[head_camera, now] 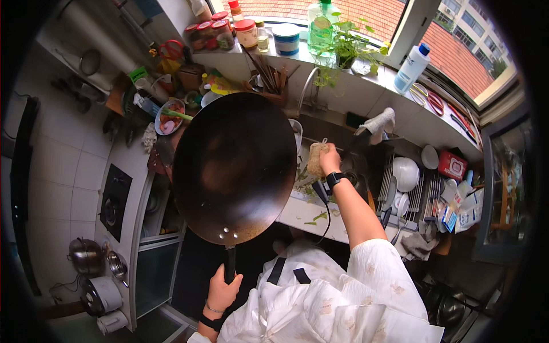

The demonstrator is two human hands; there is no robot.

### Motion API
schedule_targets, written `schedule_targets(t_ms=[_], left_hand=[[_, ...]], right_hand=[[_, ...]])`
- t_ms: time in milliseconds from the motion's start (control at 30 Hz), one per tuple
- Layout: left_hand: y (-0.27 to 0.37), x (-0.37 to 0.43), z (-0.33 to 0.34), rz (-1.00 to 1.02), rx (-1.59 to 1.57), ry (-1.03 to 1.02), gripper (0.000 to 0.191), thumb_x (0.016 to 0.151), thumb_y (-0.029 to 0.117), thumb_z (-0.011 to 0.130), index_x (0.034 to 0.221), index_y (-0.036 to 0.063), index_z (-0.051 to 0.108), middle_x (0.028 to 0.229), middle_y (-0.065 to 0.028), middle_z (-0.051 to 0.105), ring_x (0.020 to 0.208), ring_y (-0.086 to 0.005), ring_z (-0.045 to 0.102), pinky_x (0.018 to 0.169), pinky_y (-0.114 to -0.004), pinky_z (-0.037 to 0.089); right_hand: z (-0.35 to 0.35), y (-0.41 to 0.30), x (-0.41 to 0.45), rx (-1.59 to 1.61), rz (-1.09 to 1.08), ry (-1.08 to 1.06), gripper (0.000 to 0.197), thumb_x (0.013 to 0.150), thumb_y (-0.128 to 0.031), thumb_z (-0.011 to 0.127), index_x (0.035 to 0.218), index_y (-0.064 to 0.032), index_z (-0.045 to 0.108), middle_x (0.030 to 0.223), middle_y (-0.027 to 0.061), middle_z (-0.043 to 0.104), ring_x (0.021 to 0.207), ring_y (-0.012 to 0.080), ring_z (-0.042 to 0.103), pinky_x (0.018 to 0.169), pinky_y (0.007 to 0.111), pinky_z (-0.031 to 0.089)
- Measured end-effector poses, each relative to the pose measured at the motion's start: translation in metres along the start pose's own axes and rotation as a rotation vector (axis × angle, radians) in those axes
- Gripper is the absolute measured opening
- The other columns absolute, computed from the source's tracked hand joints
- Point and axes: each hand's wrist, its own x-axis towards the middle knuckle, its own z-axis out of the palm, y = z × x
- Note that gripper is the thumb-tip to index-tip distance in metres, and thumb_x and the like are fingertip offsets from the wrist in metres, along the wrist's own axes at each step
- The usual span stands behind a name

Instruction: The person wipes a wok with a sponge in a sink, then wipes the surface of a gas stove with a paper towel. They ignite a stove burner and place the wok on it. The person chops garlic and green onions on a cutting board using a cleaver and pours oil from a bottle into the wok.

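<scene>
My left hand (224,287) grips the black handle of a large dark wok (236,167). The wok is raised and tilted, with its inside towards me, and it covers part of the counter and sink behind it. Over the sink (356,165), my right hand (329,159) holds a tan scrubbing pad (316,157) with a small hanging loop. A gap separates the pad from the wok's right rim. Green vegetable scraps (317,217) lie on the sink's front ledge and in the basin below. A curved metal faucet (305,90) rises behind the wok.
A dish rack (407,188) with white bowls stands right of the sink. Jars (246,34), a potted plant (345,51) and a blue-capped bottle (411,68) line the windowsill. At left are a bowl of food (170,118), a gas hob (115,203) and a rice cooker (102,295).
</scene>
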Motion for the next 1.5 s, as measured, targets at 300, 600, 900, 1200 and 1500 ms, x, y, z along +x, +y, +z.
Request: schedule_targets(t_ms=[300, 600, 900, 1200, 1500], left_hand=[[0.032, 0.007, -0.001, -0.139, -0.224, 0.047, 0.016, 0.086, 0.000, 0.056, 0.086, 0.0055, 0.041, 0.055, -0.0011, 0.044, 0.038, -0.0087, 0.041, 0.035, -0.023, 0.034], [0.040, 0.013, 0.001, -0.238, -0.323, 0.192, 0.017, 0.086, -0.001, 0.056, 0.086, 0.0055, 0.041, 0.054, -0.0005, 0.044, 0.038, -0.0078, 0.043, 0.034, -0.023, 0.035], [0.043, 0.017, 0.001, -0.265, -0.378, 0.227, 0.017, 0.086, -0.001, 0.056, 0.087, 0.0049, 0.041, 0.055, -0.0015, 0.043, 0.039, -0.0084, 0.041, 0.034, -0.023, 0.035], [0.045, 0.016, 0.004, -0.268, -0.361, 0.231, 0.016, 0.087, -0.001, 0.054, 0.090, 0.0064, 0.040, 0.053, -0.0008, 0.039, 0.037, -0.0084, 0.037, 0.034, -0.024, 0.034], [0.043, 0.009, 0.003, -0.260, -0.515, 0.283, 0.016, 0.087, -0.002, 0.056, 0.085, 0.0051, 0.041, 0.055, -0.0002, 0.043, 0.039, -0.0069, 0.040, 0.035, -0.022, 0.035]], right_hand=[[0.032, -0.047, 0.112, 0.092, 0.094, 0.099, 0.035, 0.085, -0.020, 0.042, 0.116, -0.0077, 0.054, 0.104, 0.0284, 0.060, 0.103, 0.0451, 0.055, 0.087, 0.047, 0.043], [0.043, -0.053, 0.155, 0.050, 0.101, 0.150, 0.046, 0.092, -0.043, 0.038, 0.111, -0.0044, 0.056, 0.107, 0.0287, 0.059, 0.102, 0.0473, 0.053, 0.087, 0.052, 0.041], [0.053, -0.049, 0.165, -0.002, 0.102, 0.262, 0.041, 0.090, -0.040, 0.038, 0.108, -0.0076, 0.058, 0.101, 0.0248, 0.062, 0.097, 0.0455, 0.056, 0.083, 0.053, 0.043], [0.046, -0.051, 0.169, -0.037, 0.218, 0.175, 0.047, 0.091, -0.045, 0.033, 0.115, -0.0117, 0.057, 0.110, 0.0246, 0.059, 0.103, 0.0443, 0.054, 0.087, 0.052, 0.042], [0.055, -0.034, 0.203, -0.199, 0.126, 0.217, 0.047, 0.089, -0.040, 0.038, 0.107, -0.0024, 0.061, 0.108, 0.0242, 0.062, 0.102, 0.0400, 0.058, 0.089, 0.049, 0.044]])
